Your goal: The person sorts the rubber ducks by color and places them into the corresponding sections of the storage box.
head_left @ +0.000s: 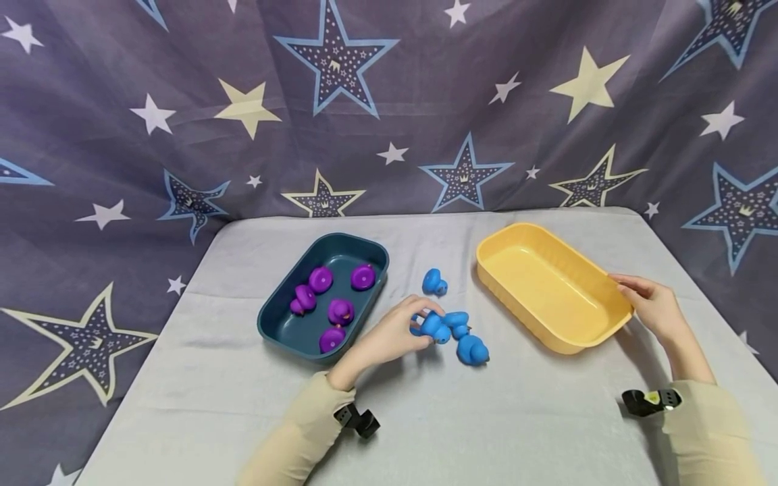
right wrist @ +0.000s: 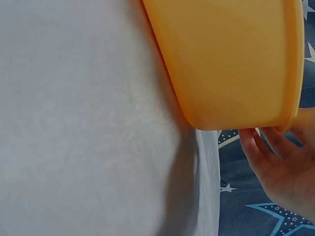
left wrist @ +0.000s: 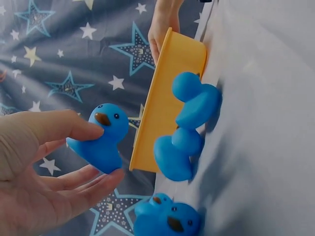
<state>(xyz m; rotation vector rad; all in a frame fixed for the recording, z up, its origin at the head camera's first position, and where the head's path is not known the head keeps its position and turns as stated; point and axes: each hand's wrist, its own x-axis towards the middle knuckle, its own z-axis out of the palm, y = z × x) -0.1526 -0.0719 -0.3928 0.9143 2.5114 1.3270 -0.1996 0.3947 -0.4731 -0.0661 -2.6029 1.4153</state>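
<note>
My left hand pinches a blue rubber duck between thumb and fingers, raised off the table in the left wrist view. Several other blue rubber ducks lie about it: one farther back, one just beyond the held duck, one nearer the front. My right hand grips the right end of a yellow bin, thumb at the rim and fingers against the outer wall. The bin's inside shows bare yellow. Part of the ducks behind my left fingers is hidden.
A dark teal bin stands left of my left hand, holding several purple rubber ducks. A light grey cloth covers the table. Behind hangs a dark curtain with stars.
</note>
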